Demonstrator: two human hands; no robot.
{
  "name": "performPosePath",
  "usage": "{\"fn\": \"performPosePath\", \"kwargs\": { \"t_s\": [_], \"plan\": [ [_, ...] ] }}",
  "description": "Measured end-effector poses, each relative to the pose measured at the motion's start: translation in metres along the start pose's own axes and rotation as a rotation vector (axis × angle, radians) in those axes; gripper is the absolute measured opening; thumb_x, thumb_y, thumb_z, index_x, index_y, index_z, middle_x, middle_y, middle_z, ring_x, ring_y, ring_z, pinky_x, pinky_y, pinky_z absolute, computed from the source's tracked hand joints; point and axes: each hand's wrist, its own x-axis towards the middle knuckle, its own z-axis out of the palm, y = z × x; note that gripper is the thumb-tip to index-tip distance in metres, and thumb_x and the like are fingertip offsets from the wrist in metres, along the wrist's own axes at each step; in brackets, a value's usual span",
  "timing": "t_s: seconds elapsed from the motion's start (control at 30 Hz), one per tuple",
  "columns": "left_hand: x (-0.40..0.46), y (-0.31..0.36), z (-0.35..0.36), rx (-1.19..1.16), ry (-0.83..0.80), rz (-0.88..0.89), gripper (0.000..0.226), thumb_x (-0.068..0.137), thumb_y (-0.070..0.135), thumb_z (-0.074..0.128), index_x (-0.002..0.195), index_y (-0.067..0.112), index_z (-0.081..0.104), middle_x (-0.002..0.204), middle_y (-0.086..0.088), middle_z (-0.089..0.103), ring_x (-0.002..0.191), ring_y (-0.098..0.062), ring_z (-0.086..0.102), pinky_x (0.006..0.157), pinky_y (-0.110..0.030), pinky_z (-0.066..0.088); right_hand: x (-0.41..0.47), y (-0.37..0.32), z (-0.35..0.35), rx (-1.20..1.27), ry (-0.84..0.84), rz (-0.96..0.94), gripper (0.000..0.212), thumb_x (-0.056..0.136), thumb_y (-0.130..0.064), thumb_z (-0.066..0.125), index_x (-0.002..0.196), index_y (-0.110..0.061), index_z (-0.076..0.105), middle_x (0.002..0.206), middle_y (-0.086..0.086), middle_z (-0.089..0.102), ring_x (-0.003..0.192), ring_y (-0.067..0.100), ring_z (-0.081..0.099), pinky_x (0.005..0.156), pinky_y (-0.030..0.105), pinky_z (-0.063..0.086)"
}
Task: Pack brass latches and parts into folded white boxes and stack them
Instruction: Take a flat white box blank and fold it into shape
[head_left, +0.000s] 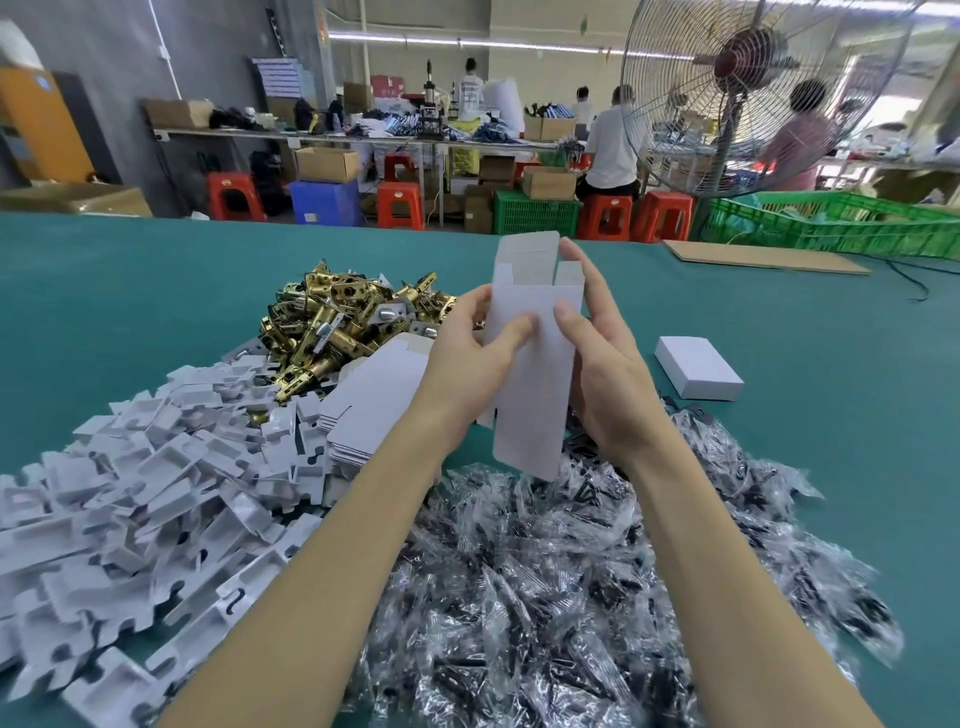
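I hold an unfolded white box blank (535, 374) upright above the green table (130, 291), its flaps open at the top. My left hand (478, 353) grips its left edge with the thumb on the front face. My right hand (602, 358) grips the right edge, thumb on the front, fingers behind. A heap of brass latches (337, 322) lies behind and left of my hands. One closed white box (698, 368) sits on the table to the right.
A stack of flat box blanks (374, 400) lies left of my hands. White moulded inserts (145, 493) pile at the lower left. Clear bags of dark parts (571, 582) spread under my forearms. A cardboard sheet (763, 257), green crates (841, 223), a big fan (748, 78) and seated people stand beyond.
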Motion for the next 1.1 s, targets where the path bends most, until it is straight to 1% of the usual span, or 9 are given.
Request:
{"fn": "performPosePath", "kwargs": {
  "t_s": [0.07, 0.17, 0.27, 0.33, 0.43, 0.63, 0.8, 0.97, 1.1],
  "plan": [
    [-0.001, 0.001, -0.003, -0.003, -0.108, 0.014, 0.065, 0.085, 0.04, 0.079, 0.142, 0.023, 0.053, 0.127, 0.003, 0.065, 0.109, -0.007, 0.067, 0.087, -0.029, 0.059, 0.0, -0.002, 0.001, -0.033, 0.044, -0.031, 0.043, 0.106, -0.014, 0.043, 0.141, -0.039, 0.049, 0.129, -0.003, 0.069, 0.115, 0.023, 0.068, 0.097, 0.045, 0.057],
    [-0.004, 0.002, -0.004, 0.194, -0.254, 0.025, 0.119, 0.064, 0.054, 0.089, 0.159, 0.028, 0.022, 0.155, 0.006, 0.041, 0.14, -0.01, 0.044, 0.111, -0.04, 0.045, -0.002, -0.008, -0.005, -0.184, 0.222, -0.111, 0.049, 0.088, -0.005, 0.046, 0.123, -0.039, 0.049, 0.098, 0.006, 0.069, 0.075, 0.024, 0.061, 0.071, 0.041, 0.053],
    [-0.012, 0.003, 0.008, 0.419, -0.184, 0.104, 0.142, 0.054, 0.059, 0.092, 0.161, 0.032, 0.001, 0.164, 0.009, 0.017, 0.15, -0.009, 0.021, 0.121, -0.041, 0.031, -0.004, -0.012, -0.008, -0.426, 0.273, -0.207, 0.053, 0.08, 0.003, 0.044, 0.12, -0.033, 0.046, 0.077, -0.018, 0.058, 0.055, 0.012, 0.043, 0.054, 0.025, 0.039],
    [-0.016, 0.001, 0.019, 0.497, -0.055, 0.166, 0.139, 0.057, 0.058, 0.09, 0.16, 0.028, 0.002, 0.163, 0.004, 0.021, 0.149, -0.014, 0.024, 0.118, -0.042, 0.035, -0.005, -0.016, -0.005, -0.603, 0.274, -0.243, 0.05, 0.08, 0.007, 0.046, 0.117, -0.024, 0.056, 0.086, -0.023, 0.061, 0.069, 0.0, 0.055, 0.064, 0.013, 0.042],
    [-0.018, -0.002, 0.027, 0.576, 0.095, 0.204, 0.124, 0.065, 0.055, 0.083, 0.157, 0.026, 0.005, 0.161, -0.001, 0.029, 0.143, -0.021, 0.038, 0.105, -0.048, 0.047, -0.005, -0.024, 0.003, -0.721, 0.224, -0.216, 0.042, 0.083, 0.004, 0.054, 0.118, -0.017, 0.065, 0.112, -0.01, 0.069, 0.104, -0.006, 0.059, 0.089, 0.006, 0.041],
    [-0.018, -0.008, 0.02, 0.468, 0.249, 0.208, 0.114, 0.068, 0.05, 0.085, 0.154, 0.014, 0.02, 0.154, -0.002, 0.038, 0.137, -0.021, 0.043, 0.104, -0.045, 0.047, -0.003, -0.035, 0.014, -1.017, 0.21, -0.151, 0.036, 0.089, -0.026, 0.066, 0.125, -0.027, 0.066, 0.151, 0.003, 0.045, 0.142, 0.018, 0.041, 0.11, 0.038, 0.04],
    [-0.02, -0.011, 0.022, 0.537, 0.247, 0.234, 0.114, 0.067, 0.05, 0.082, 0.153, 0.013, 0.018, 0.154, -0.003, 0.035, 0.138, -0.021, 0.038, 0.104, -0.046, 0.046, -0.003, -0.04, 0.012, -1.124, 0.206, -0.095, 0.024, 0.086, -0.035, 0.07, 0.106, -0.023, 0.067, 0.131, -0.002, 0.053, 0.121, 0.02, 0.054, 0.096, 0.041, 0.048],
    [-0.02, -0.011, 0.023, 0.493, 0.188, 0.273, 0.103, 0.067, 0.05, 0.077, 0.147, 0.011, 0.027, 0.143, -0.005, 0.049, 0.125, -0.025, 0.052, 0.093, -0.048, 0.052, -0.002, -0.041, 0.008, -0.972, 0.102, -0.088, 0.018, 0.084, -0.03, 0.077, 0.091, -0.03, 0.061, 0.098, -0.008, 0.053, 0.085, -0.002, 0.05, 0.072, 0.011, 0.037],
    [-0.018, -0.007, 0.018, 0.315, 0.142, 0.272, 0.093, 0.063, 0.05, 0.083, 0.138, 0.02, 0.038, 0.12, 0.003, 0.067, 0.103, -0.015, 0.067, 0.08, -0.037, 0.058, -0.003, -0.041, 0.0, -0.773, 0.035, -0.103, 0.022, 0.086, -0.026, 0.076, 0.105, -0.034, 0.068, 0.107, -0.011, 0.062, 0.095, -0.004, 0.057, 0.084, 0.019, 0.048]
  ]
}}
